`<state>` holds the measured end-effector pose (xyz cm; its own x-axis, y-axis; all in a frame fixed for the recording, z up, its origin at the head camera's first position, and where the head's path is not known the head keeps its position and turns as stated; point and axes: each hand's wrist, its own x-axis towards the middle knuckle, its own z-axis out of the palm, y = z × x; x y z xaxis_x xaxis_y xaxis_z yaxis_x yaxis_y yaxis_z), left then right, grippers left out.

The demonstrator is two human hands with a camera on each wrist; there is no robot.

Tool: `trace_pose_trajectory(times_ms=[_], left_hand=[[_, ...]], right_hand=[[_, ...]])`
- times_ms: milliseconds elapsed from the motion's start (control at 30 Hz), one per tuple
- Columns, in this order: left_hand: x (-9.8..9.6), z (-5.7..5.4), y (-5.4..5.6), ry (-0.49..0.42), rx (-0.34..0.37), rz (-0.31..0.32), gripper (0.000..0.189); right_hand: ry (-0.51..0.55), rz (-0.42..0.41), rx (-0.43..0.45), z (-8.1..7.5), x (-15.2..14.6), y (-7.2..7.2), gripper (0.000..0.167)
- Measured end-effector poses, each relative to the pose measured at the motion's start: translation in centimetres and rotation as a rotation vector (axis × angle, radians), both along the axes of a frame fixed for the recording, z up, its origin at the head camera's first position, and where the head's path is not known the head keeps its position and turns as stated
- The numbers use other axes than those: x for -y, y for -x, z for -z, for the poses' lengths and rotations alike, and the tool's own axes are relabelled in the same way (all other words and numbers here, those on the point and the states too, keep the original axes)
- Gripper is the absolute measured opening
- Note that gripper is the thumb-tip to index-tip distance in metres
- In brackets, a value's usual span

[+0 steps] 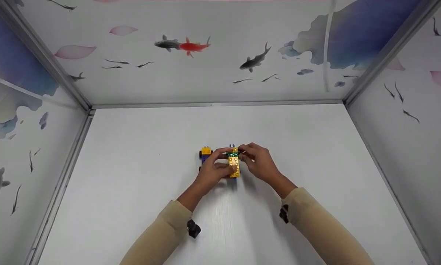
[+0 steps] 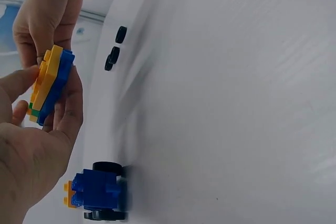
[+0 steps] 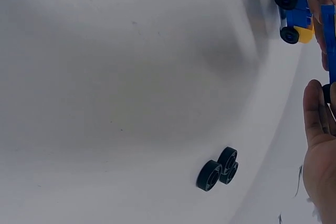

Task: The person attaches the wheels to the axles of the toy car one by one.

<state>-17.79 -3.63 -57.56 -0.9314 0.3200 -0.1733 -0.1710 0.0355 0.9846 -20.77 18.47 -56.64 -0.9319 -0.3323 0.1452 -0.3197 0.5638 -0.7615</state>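
My left hand [image 1: 213, 172] grips a toy car body of building bricks [image 1: 234, 167], yellow on top with a green band near its far end. Its blue base shows in the left wrist view, where the fingers lie along the underside and the thumb on the yellow side. At the far right side of the body, my right hand [image 1: 259, 161] pinches a small black wheel [image 3: 326, 93]; whether the wheel is fixed to the body I cannot tell. The right wrist view cuts off part of the body and of both hands.
A second blue and yellow brick car [image 2: 101, 189] with black wheels stands left of the hands, partly behind the left hand in the head view. Three loose black wheels [image 3: 209, 176] lie together on the white table [image 1: 139, 147]. Printed walls border the table.
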Motion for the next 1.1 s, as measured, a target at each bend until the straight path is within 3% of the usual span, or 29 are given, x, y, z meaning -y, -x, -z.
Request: trace_pose_trajectory(times_ms=[267,467,700,900,1100], left_hand=[[0.8,0.4,0.1,0.013,-0.019,0.099,0.088],[0.5,0.5,0.0,0.025,-0.044,0.079,0.089],[0.4,0.8,0.1,0.057,-0.121,0.103,0.087],[0.5,0.7,0.2,0.055,-0.113,0.099,0.085],[0.8,0.3,0.3,0.068,-0.095,0.068,0.086]], right_hand=[[-0.015,-0.003,-0.013,-0.1,-0.1,-0.1,0.03],[0.0,0.003,-0.001,-0.1,-0.1,-0.3,0.031],[-0.012,0.007,0.0,-0.1,-0.3,-0.4,0.032],[-0.034,-0.007,-0.001,-0.1,-1.0,-0.4,0.035],[-0.098,0.038,0.009,0.4,-2.9,-0.3,0.035]])
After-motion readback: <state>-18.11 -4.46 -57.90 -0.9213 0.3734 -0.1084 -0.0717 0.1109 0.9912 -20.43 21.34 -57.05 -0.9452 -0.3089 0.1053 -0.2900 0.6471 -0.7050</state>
